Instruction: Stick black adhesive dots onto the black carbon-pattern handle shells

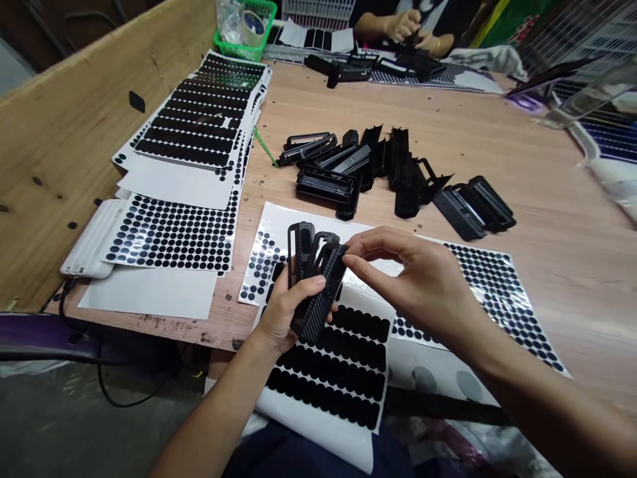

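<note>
Gripping a black plastic part (318,292) with a woven carbon-look face, the left hand (283,315) is wrapped around its lower half, thumb across the front, and holds it tilted above the near edge of the wooden table (547,199). The right hand (423,282) reaches in from the right, its thumb and forefinger pinched narrowly on the part's upper end. Directly beneath both hands lies a sheet of black oval stickers (333,372), its near end hanging over the table edge. Just beyond it, to the right, is a sheet of small round dots (502,292), partly hidden by the right wrist. To the left, more dot sheets (174,232) overlap blank white backing paper. Farther up the table sits a loose pile of black parts (378,169), and at the left a tall stack of sticker sheets (204,113) rests against a wooden side board (74,113). At the far end stands a green basket (266,13) holding a tape roll (253,23), and another person's hands (408,28) handle a black piece.
</note>
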A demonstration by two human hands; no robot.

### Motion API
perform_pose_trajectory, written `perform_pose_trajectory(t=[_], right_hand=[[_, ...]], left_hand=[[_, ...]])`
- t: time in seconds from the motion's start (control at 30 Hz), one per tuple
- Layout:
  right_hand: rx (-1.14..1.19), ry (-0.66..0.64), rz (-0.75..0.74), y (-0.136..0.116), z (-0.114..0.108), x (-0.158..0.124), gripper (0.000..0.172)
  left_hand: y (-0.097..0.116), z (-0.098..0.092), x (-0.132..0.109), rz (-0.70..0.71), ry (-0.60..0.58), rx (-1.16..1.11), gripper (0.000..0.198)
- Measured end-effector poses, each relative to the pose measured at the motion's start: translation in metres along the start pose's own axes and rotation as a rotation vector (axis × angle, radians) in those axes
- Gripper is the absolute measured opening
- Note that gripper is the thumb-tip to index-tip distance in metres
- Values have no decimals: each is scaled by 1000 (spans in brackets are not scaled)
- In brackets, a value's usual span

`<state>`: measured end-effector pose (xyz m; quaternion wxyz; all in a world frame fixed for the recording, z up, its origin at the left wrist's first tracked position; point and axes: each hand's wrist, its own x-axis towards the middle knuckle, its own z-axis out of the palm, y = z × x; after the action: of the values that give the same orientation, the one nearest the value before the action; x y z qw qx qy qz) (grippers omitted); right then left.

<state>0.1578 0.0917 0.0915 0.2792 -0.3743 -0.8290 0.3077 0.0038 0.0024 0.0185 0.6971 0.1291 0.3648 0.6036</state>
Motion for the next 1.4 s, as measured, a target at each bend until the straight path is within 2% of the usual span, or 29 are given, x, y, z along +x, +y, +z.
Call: perform_pose_trajectory(t=[0.17,0.27,0.3,0.37,0.5,0.57,0.63,0.7,0.8,0.83,0.93,1.0,1.13,1.27,1.33,1.4], right_hand=[[-126,35,-128,0,2,-2,6],[-292,152,-224,1,4,-3,8],[-337,185,-223,2,4,-3,14],[-324,144,-152,3,4,-4,30],[11,-112,124,3,5,-3,47],[152,-122,216,3,5,-2,49],[224,-117,243,6,1,-1,46],[172,-67,273,17,-10,-3,46],[-155,47,365,50,-37,-19,51],[-269,37,389,62,-47,-29,51],[-379,-168,453,93,-66,-60,47],[-394,-238,471,103,-69,-76,43],[-425,-204,412,107,-64,-89,39],[-391,-259,435,108,-70,-80,41],[-284,-267,459,98,-72,-70,44],[-45,-211,492,78,-65,-58,48]], left_hand=[[0,0,1,-1,0,9,55],[0,1,0,-2,27,15,56],[0,2,0,0,36,14,56],[0,2,-1,8,46,13,58],[0,1,-1,19,29,36,59],[0,1,-1,13,4,64,56],[0,1,-1,6,-12,108,55],[0,3,-2,2,-20,159,56],[1,4,-3,3,-27,207,54],[2,5,-3,4,-25,210,51],[3,5,-2,8,-12,202,46],[3,6,-1,5,-14,203,45],[2,7,0,10,-22,218,47],[2,8,0,12,-1,207,47],[1,8,0,3,8,192,47],[0,7,0,3,5,174,47]])
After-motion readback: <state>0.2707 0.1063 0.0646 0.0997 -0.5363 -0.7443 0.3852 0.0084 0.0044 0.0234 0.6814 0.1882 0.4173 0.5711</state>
